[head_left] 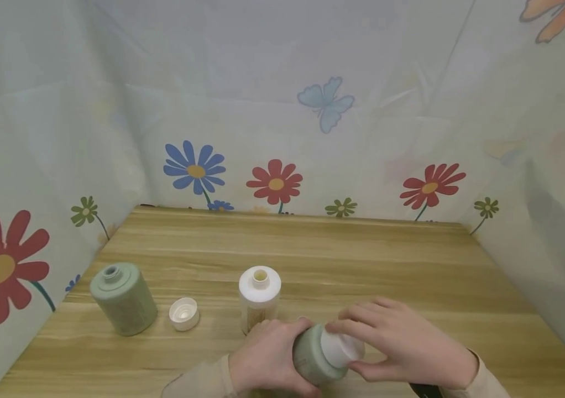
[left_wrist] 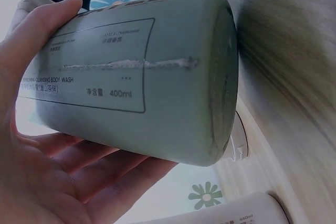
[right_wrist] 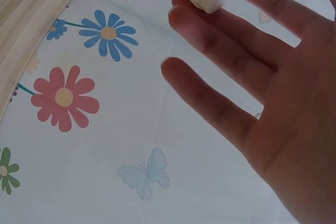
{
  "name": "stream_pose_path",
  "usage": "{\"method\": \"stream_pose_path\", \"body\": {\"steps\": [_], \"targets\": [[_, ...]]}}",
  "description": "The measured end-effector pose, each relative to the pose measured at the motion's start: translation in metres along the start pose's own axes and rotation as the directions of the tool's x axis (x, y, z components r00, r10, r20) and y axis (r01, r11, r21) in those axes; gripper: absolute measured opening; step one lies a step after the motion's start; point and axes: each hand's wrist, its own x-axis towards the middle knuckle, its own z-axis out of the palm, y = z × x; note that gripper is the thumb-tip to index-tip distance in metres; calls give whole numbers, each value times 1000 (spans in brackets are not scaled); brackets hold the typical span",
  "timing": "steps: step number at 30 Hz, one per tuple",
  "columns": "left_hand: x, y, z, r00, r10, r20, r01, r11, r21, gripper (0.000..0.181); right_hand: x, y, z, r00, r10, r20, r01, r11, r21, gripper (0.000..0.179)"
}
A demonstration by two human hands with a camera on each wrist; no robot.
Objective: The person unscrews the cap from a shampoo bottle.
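Note:
My left hand grips a green body wash bottle, tilted with its top toward the right. The left wrist view shows its printed label, a pale scuffed streak and the thumb and fingers around its body. On its top sits a white cap, which my right hand pinches between thumb and fingers. In the right wrist view, fingertips lie against the cap's edge, while the little finger stands apart. Just behind my left hand stands an uncapped white bottle, its lower part hidden.
At the left of the wooden table stands another green bottle, also uncapped. A loose white cap lies beside it, hollow side up. Flower-printed cloth hangs along the back and both sides of the table.

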Motion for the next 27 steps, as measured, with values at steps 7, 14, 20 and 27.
{"method": "stream_pose_path", "body": {"steps": [7,14,20,27], "targets": [[1,0,-1,1000,-26,11,26,999,-19,67,0,2,-3,999,-47,22,46,998,44,64],[2,0,0,1000,-31,6,31,999,-15,67,-1,0,0,991,115,62,-116,993,15,61],[3,-1,0,1000,-17,11,18,1000,-19,66,-1,1,1,982,175,69,-174,985,-20,47],[3,-2,-2,1000,-15,14,15,1000,-10,67,0,4,0,993,103,57,-105,994,40,45]]}}
